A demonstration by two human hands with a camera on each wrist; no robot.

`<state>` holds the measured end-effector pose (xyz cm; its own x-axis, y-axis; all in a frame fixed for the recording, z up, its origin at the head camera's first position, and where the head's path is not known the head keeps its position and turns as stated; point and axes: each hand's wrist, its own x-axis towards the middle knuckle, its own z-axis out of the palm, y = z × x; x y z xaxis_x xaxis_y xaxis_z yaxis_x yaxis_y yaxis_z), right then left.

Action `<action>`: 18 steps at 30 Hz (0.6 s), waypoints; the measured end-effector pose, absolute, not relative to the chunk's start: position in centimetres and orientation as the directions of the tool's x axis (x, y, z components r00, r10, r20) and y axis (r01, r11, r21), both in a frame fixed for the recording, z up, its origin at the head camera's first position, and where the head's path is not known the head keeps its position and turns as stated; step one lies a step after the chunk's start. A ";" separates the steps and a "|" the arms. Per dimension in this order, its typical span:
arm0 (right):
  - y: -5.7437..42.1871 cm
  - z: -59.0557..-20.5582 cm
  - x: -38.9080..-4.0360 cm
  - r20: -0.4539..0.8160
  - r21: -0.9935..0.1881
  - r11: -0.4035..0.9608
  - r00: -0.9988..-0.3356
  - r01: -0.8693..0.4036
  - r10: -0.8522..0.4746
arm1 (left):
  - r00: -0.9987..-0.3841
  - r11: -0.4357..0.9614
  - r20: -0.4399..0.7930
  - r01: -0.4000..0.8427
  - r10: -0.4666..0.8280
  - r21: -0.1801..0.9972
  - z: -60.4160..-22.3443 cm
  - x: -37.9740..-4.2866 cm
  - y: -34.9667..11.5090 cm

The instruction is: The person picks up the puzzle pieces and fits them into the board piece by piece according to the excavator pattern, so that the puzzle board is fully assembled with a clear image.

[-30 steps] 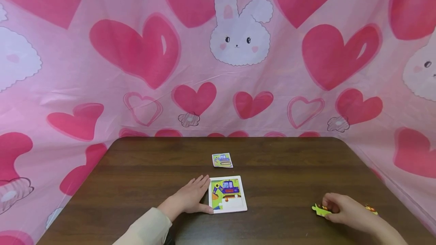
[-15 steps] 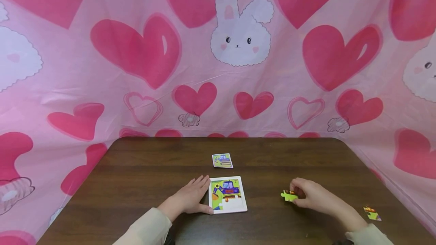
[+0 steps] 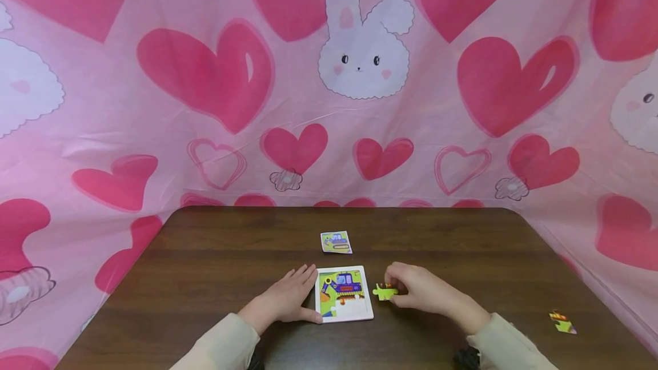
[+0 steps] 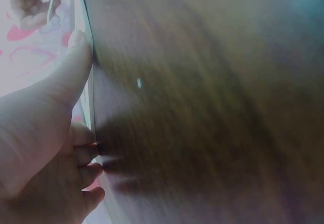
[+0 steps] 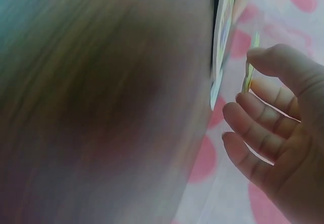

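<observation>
A square jigsaw puzzle (image 3: 343,319) in a white frame, with a purple excavator on green, lies on the table. White backing shows in its lower right part. My left hand (image 3: 285,297) rests along the frame's left side, the thumb at the lower corner. Just right of the frame, my right hand (image 3: 424,289) pinches a green puzzle piece (image 3: 383,292) between thumb and fingers. In the right wrist view the held piece (image 5: 248,76) is seen edge-on, raised off the table. Another puzzle piece (image 3: 562,322) lies loose at the far right.
Behind the frame lies a small picture card (image 3: 336,242) with a similar excavator. The dark wooden table (image 3: 231,244) ends at a pink curtain (image 3: 432,90) printed with hearts and rabbits.
My right hand has carried the pinched puzzle piece leftward from the table's right side to beside the frame, uncovering the loose piece there. My left hand has stayed put.
</observation>
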<state>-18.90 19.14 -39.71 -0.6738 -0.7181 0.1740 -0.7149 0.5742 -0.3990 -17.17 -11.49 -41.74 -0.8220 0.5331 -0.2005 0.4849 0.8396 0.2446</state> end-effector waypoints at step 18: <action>12.8 -40.1 -18.4 0.100 -0.293 0.522 -0.569 -0.801 -0.817 | -0.821 0.836 -0.197 0.483 0.536 0.261 -41.4 -17.3 -11.5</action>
<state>-18.42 12.84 -40.08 -0.5685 -0.8166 0.1000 -0.8011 0.5218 -0.2933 -17.26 -11.49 -41.40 -0.8209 0.5361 -0.1970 0.4833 0.8358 0.2605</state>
